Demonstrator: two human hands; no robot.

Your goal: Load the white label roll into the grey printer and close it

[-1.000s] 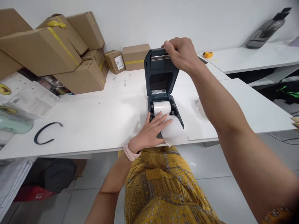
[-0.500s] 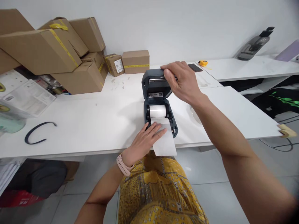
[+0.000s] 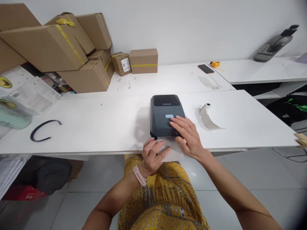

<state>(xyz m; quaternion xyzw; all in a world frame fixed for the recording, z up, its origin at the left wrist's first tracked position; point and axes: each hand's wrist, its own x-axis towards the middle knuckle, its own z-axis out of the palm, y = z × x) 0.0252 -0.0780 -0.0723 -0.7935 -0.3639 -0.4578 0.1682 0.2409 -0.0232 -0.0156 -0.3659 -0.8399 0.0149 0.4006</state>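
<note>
A dark grey label printer sits near the table's front edge with its lid down. On the front right of that lid rests my right hand, fingers stretched out, thumb at the front edge. White label paper comes out under the lid's front and hangs over the table edge. Over its left part lies my left hand, with loosely bent fingers apart, just below the printer's front left corner. The paper roll inside is hidden by the lid.
On the white table, a small paper roll with a loose strip lies to the right. Cardboard boxes are stacked at the back left. A black curved band lies left; a phone and a yellow tape measure lie back right.
The printer's lid has come down from raised to shut over the roll. My right hand has moved down and toward me with it. My left hand has shifted slightly toward me along the paper.
</note>
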